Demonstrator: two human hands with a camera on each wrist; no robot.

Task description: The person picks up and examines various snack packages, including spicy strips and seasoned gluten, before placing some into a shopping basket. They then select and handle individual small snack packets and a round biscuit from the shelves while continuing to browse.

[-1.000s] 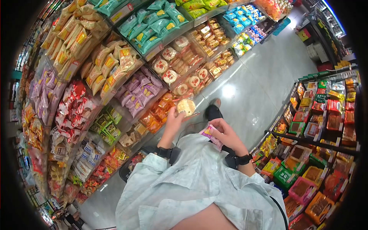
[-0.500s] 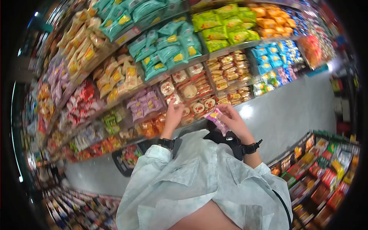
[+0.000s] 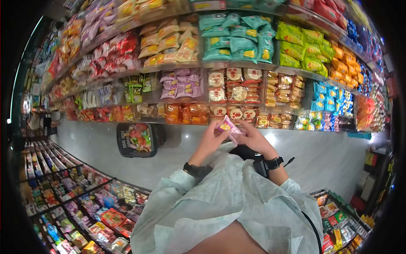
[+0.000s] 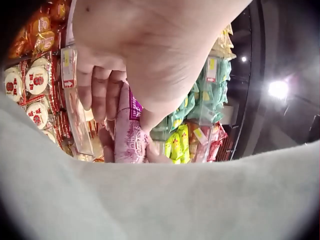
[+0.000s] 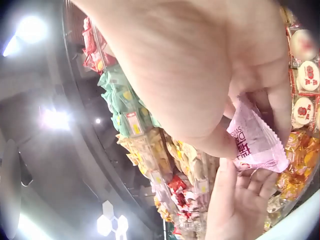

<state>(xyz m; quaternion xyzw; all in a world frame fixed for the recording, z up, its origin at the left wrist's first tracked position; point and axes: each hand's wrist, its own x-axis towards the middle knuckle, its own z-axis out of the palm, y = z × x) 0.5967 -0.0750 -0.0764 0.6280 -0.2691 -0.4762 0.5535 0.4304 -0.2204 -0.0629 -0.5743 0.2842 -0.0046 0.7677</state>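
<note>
Between my two hands is a small pink-purple snack packet (image 3: 228, 126) with a yellow picture on its wrapper, in front of the lower shelf. My left hand (image 3: 208, 140) grips its left side, thumb across the wrapper. From the other side my right hand (image 3: 257, 139) holds it with thumb and fingers. In the left wrist view the packet (image 4: 131, 137) shows its printed length between fingers and thumb. The right wrist view shows the packet's crimped end (image 5: 272, 157) sticking out past the fingers. A pale round cracker packet (image 3: 239, 93) lies in the bin ahead.
Tiered shelf bins hold teal packets (image 3: 241, 38), green packets (image 3: 302, 46), purple packets (image 3: 182, 83) and wrapped round crackers (image 3: 216, 78). A dark shopping basket (image 3: 119, 139) with snacks stands on the floor at left. More display racks (image 3: 76, 186) stand behind.
The left hand has let go of the round cracker packet, now in the bin, and come back to grip the purple packet with the right hand. The head view has turned squarely toward the shelf.
</note>
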